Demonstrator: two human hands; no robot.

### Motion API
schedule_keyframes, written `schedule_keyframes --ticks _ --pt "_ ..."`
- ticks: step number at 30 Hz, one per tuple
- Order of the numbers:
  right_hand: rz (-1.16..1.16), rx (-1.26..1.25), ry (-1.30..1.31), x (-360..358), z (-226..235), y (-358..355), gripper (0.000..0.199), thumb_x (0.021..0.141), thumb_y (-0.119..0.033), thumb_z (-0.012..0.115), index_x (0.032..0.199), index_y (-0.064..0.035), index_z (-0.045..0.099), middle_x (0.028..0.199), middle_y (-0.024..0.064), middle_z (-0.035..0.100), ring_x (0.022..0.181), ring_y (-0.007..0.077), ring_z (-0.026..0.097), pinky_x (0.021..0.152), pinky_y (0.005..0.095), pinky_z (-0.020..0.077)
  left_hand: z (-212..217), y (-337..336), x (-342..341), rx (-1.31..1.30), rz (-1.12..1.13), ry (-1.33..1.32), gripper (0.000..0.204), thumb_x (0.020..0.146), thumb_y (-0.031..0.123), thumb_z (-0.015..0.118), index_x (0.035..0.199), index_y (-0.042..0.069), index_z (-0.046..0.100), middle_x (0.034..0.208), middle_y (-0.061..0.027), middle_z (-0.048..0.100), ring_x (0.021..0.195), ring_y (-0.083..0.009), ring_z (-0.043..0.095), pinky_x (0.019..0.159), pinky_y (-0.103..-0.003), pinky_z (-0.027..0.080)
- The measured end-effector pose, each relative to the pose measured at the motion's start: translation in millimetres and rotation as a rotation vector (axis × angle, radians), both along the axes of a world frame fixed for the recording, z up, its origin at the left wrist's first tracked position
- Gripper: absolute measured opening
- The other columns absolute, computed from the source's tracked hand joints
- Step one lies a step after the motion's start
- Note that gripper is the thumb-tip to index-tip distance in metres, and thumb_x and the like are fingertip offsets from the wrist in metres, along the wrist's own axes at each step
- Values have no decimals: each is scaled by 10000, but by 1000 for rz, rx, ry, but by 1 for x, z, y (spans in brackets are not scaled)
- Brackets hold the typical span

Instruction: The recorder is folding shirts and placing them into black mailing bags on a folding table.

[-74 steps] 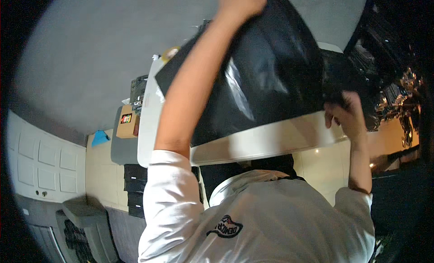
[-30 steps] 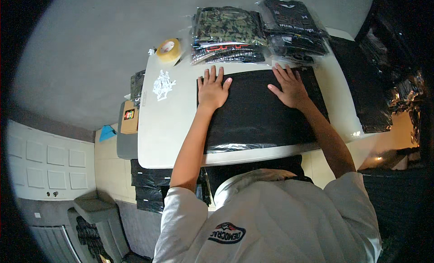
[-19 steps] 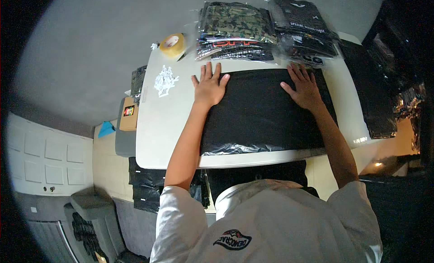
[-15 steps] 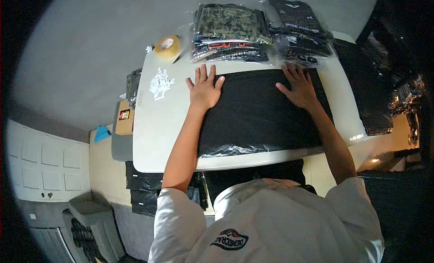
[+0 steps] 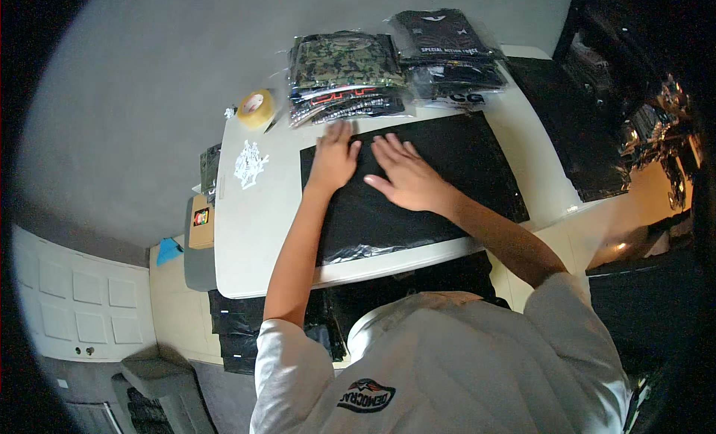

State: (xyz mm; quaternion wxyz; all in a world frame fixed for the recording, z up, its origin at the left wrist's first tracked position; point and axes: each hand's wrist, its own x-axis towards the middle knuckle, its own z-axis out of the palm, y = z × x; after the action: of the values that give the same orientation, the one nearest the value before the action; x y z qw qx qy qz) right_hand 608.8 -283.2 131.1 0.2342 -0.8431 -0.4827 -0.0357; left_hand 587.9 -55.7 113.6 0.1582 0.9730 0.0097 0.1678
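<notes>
A large black plastic bag (image 5: 447,165) lies flat on the white table (image 5: 250,233) in front of me. My left hand (image 5: 335,158) rests flat near the bag's far left corner, its fingers slightly blurred and pointing away from me. Beside it, my right hand (image 5: 406,173) is stretched out over the left-middle part of the bag, palm down with the thumb spread. Neither hand holds anything. The bag's near edge is shiny and a little wrinkled.
Stacks of clear-bagged folded shirts, one camouflage (image 5: 347,65) and one dark (image 5: 440,42), stand at the far edge. At the left are a yellow tape roll (image 5: 256,108) and a pile of small white pieces (image 5: 250,164). Black bags (image 5: 559,128) lie at the right.
My right hand has moved left across the bag, close to my left hand. The view has shifted a little, and both hands stay outstretched.
</notes>
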Motion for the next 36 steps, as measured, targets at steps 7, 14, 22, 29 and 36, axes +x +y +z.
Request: schedule_keyframes --ticks 7,14,22,29,36 --pt "-104 -220 119 31 -12 -10 827 1059 -630 313 1601 -5 313 1693 196 241 1567 408 198 1264 595 127 -13 -43 15 64 -1 97 664 1025 404 489 1575 49 382 1636 -228 356 1530 -424 304 1237 -579 246" --pt "-287 -252 -47 65 -24 -65 844 1037 -666 351 1595 -33 341 1693 141 265 1566 391 204 1241 648 151 1 -59 12 143 42 286 832 1007 694 392 1651 182 274 1724 -151 178 1594 -369 129 1275 -545 138" --pt "-529 -277 -85 104 -36 -112 835 1015 -686 402 1598 -90 349 1691 128 264 1545 441 234 1214 685 197 5 -60 10 152 36 312 887 984 745 385 1660 189 242 1733 -135 145 1599 -363 101 1274 -570 120" --pt "-385 125 -200 127 -26 -135 695 1060 -537 452 1509 -7 449 1610 233 384 1444 508 382 1173 623 341 13 -67 7 178 38 237 863 1025 678 373 1655 109 216 1722 -183 151 1589 -420 79 1257 -618 119" --pt "-722 -522 -83 91 7 -162 413 1005 -314 570 1224 26 655 1337 281 572 1226 444 574 1020 570 508 6 -109 -26 236 -68 306 830 1059 621 341 1634 30 240 1719 -189 157 1595 -399 63 1260 -612 115"
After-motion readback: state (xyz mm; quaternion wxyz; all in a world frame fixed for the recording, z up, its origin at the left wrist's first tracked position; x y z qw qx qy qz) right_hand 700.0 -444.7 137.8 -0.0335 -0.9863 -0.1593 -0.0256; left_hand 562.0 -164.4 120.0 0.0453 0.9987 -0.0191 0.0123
